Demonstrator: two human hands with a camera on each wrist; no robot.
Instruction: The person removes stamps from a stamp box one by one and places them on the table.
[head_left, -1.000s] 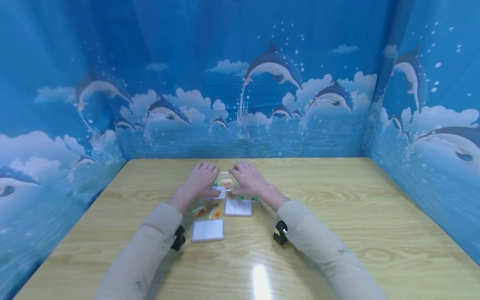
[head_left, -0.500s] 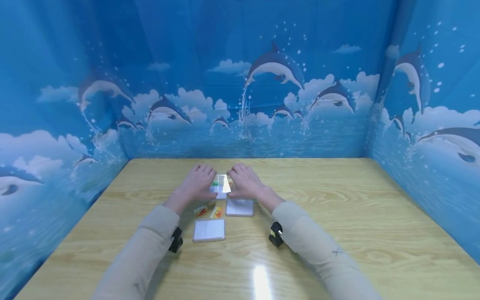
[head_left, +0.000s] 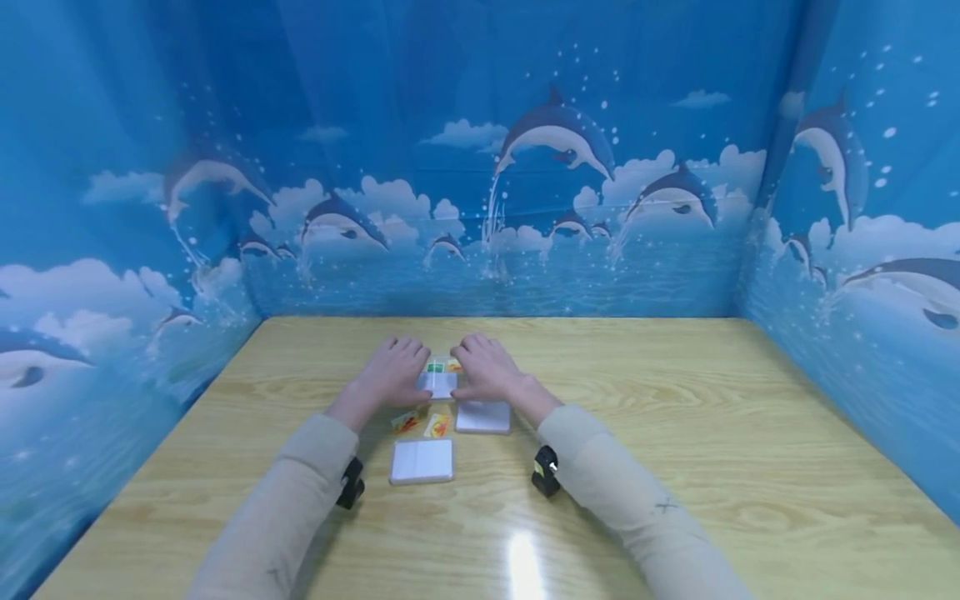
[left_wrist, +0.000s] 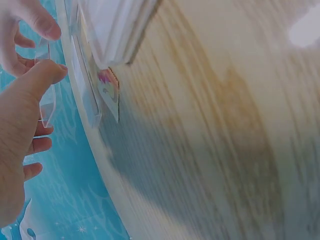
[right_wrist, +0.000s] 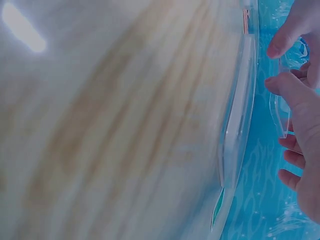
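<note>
Between both hands is a shallow clear plastic lid, held up off the table. My left hand pinches one side of it between thumb and fingers. From the other side, my right hand grips it the same way; the lid's rim shows past the thumb in the right wrist view. Under the hands lies a flat clear case with a white inside. Behind it show a green stamp-like card and an orange one, partly hidden.
Nearer me lie a second white-filled case, a third one and two small picture cards, one red and one orange. Blue dolphin curtains stand along the wooden table's back and sides.
Both hands have drawn slightly nearer and lower with the lid between them, turning it. A bright glare on the lid half a second ago is gone. The cases and nearer cards stay put.
</note>
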